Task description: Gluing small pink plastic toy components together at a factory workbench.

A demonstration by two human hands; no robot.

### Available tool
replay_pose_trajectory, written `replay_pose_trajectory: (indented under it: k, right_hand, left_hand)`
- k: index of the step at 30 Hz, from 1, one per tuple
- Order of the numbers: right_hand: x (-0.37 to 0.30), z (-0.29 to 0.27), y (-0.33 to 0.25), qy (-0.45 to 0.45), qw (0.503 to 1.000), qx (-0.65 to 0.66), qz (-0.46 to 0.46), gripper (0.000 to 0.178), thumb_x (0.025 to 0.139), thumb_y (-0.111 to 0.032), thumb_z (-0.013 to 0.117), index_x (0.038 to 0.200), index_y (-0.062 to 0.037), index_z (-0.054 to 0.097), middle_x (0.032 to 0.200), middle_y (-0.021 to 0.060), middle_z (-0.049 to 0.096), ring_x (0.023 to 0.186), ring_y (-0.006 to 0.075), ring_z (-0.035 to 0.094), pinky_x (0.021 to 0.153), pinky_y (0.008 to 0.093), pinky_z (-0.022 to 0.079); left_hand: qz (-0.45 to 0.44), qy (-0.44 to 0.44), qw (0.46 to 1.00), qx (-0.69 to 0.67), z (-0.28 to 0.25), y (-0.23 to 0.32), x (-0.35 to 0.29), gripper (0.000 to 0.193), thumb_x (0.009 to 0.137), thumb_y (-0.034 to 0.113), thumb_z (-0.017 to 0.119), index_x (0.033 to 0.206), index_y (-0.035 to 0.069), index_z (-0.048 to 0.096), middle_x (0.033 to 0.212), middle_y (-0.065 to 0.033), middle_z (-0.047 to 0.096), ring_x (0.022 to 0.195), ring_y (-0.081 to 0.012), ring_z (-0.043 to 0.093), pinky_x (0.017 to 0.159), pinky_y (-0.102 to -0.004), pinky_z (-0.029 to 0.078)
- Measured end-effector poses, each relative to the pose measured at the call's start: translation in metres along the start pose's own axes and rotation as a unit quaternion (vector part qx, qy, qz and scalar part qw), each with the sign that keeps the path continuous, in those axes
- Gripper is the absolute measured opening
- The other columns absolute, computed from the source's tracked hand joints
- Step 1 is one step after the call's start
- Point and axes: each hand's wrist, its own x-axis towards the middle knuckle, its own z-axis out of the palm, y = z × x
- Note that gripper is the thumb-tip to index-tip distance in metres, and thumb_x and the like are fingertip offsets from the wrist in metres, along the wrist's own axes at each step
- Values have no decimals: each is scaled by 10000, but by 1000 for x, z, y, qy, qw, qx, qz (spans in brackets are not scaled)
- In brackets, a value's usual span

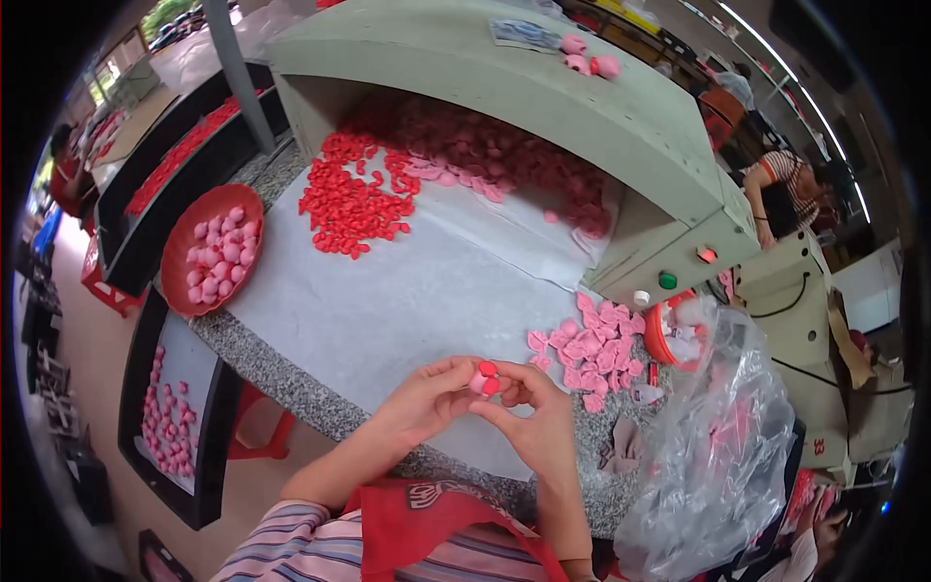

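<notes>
Where the two hands meet: a small round pink piece with glossy red parts [484, 381] sits at the fingertips, above the white sheet [359, 310] on the grey speckled stone tabletop [254, 364]
Left hand [425, 400]: thumb and forefinger pinch the round piece from its left side
Right hand [535, 424]: curled, thumb and forefinger close on the piece's right side; whether both tips press it, I cannot tell
Beside the right hand: a scatter of flat pink petal-like pieces [601, 344], near a crumpled clear plastic bag [718, 436]
Under the pale green metal hood [543, 97]: more pink pieces, with glossy red pieces [354, 199] spilling from its left end
Red oval basin [182, 244]: pink balls [223, 257] heaped inside, left of the sheet
</notes>
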Motion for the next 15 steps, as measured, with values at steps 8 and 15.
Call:
replay_pose_trajectory:
  k: [8, 15]
  right_hand:
    - [-15, -15, 6, -14, 998, 58, 18, 325, 673, -43, 712, 983, -46, 616, 783, 38, 593, 689, 102, 548, 641, 231, 455]
    - [-18, -16, 12, -37, 975, 210, 64, 306, 726, -24, 678, 1022, -22, 603, 821, 21, 607, 734, 75, 543, 684, 211, 446]
  left_hand:
    - [40, 35, 996, 68, 19, -10, -13, 215, 871, 130, 536, 1040, -4, 550, 978, -84, 596, 904, -161, 585, 820, -282, 478]
    - [106, -10, 988, 110, 20, -6, -20, 280, 839, 61, 562, 1110, -3, 533, 1007, -90, 594, 906, -164, 581, 841, -315, 461]
